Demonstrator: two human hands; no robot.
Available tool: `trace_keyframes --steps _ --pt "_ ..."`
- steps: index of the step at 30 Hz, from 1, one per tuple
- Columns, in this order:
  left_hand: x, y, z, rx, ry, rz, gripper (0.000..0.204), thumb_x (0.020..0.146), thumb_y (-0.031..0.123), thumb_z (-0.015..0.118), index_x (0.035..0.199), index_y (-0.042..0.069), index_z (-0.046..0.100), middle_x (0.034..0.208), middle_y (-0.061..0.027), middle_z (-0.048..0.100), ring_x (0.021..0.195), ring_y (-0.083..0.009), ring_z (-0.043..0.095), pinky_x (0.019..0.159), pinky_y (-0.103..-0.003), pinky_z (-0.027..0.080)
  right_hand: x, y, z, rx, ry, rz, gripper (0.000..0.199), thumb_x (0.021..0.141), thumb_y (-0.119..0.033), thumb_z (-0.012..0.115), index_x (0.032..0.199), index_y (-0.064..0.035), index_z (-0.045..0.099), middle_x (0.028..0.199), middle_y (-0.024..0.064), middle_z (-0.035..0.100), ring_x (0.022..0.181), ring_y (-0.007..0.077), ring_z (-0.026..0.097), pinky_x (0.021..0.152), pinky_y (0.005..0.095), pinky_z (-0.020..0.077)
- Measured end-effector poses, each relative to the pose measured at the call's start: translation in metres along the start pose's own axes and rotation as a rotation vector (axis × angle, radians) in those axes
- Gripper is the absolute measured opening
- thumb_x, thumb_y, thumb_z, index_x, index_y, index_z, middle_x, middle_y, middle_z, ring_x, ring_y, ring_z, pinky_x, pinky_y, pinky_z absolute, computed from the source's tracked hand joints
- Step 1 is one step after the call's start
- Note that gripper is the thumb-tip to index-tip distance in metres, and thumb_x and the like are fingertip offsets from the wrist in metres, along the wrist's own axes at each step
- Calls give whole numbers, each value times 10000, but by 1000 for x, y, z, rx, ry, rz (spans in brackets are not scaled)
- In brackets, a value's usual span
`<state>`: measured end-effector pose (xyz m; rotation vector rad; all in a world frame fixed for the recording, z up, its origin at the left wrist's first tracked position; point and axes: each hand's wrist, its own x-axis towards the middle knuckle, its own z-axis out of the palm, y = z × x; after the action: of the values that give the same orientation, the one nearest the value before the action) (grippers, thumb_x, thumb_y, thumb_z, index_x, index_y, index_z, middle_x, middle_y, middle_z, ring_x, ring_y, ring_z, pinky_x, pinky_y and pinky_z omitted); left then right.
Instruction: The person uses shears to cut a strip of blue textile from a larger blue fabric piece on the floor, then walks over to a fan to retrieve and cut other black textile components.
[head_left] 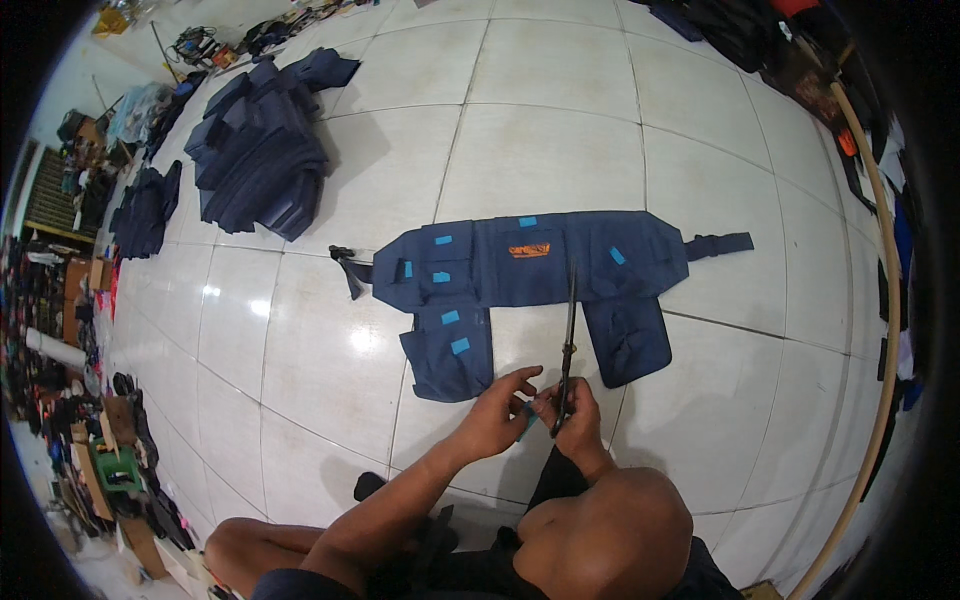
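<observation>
Counted two bare hands, one pair of scissors, one navy pocketed belt flat on white floor tiles. On belt: counted seven light-blue tape pieces, one orange print, two pocketed flaps off the near edge, two end straps, the left one with a black buckle. Upper left: counted one large navy cloth pile, one smaller pile beside it.

Lost several fingertips where the hands overlapped. Made out only a sliver of a blue-green strip between them; couldn't assign it to either hand. Couldn't count layers in the piles. Couldn't sort out the clutter along the left side, cut off by the dark fisheye rim.

Found right hand curled closed around the scissors handles, blades pointing away from the body, overlapping the belt in view. Couldn't tell blade contact from hovering. Found left hand just beside the right, partly curled, index finger reaching across; couldn't tell its grip. Placed belt ahead of both hands, left flap near the left hand, right flap ahead and right of the right hand.
</observation>
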<state>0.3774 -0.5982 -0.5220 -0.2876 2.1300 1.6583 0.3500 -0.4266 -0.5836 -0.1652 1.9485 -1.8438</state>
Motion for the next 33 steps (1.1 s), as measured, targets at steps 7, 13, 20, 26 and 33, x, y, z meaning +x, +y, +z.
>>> trace_keyframes --steps 7,13,20,26,33 --pt "3 3 5 24 -39 41 664 831 -98 584 1435 99 390 1248 -178 489 980 -243 661 805 -320 543 -6 9 -10 -69 11 13 327 847 -147 771 1014 -42 510 901 82 689 787 149 674 707 304 540" --pt "2 -18 15 42 91 111 557 839 -71 607 1365 36 458 1246 -176 504 958 -250 667 816 -319 553 -8 5 -7 -83 40 8 302 853 -122 761 1002 -33 514 861 68 670 772 141 660 687 303 528" --pt "0 -19 0 55 -40 -143 312 917 63 624 1217 4 562 974 -113 661 864 -179 663 777 -293 529 1 5 -6 -52 117 0 310 853 -124 763 996 -18 509 853 84 680 766 126 658 683 287 527" --pt "-2 -16 -4 -94 21 -99 296 928 79 622 1203 -2 547 909 -101 676 830 -145 652 733 -297 515 5 7 -11 -111 193 -1 305 844 -79 758 1018 -20 515 876 82 681 794 163 667 728 309 532" --pt "-1 -19 -1 -47 101 -161 299 929 76 622 1207 7 536 912 -101 673 846 -143 648 736 -288 511 -7 -7 -12 -163 81 -71 320 832 -105 774 1049 -36 548 898 80 682 841 165 681 754 307 538"
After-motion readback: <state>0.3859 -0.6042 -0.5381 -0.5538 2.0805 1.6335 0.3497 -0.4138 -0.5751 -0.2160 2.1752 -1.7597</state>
